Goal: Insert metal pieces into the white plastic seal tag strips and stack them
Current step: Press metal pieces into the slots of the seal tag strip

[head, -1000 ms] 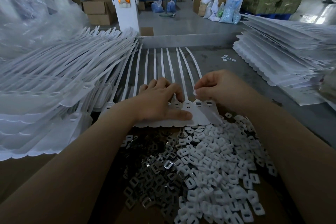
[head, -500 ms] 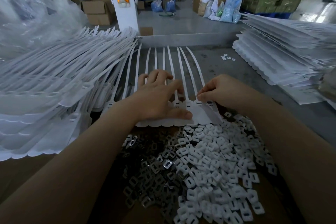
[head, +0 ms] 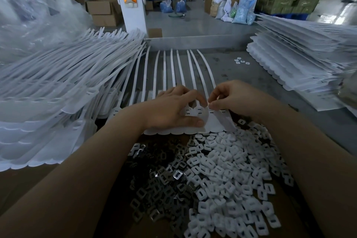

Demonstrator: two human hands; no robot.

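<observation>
So the right hand is what moves here. A second ago it sits flat-ish over the heads of the seal tag strip sheet, fingertips low on the plastic. Now it's lifted a bit and pulled back off the sheet, thumb and forefinger pinched together right above the second-to-last head, just beside the left hand's fingertips; can't tell what's in the pinch. The left hand shifts too: its fingers slide forward up the strips half a second ago, now they're curled back and arched over the heads, thumb pressing the sheet's scalloped edge.
</observation>
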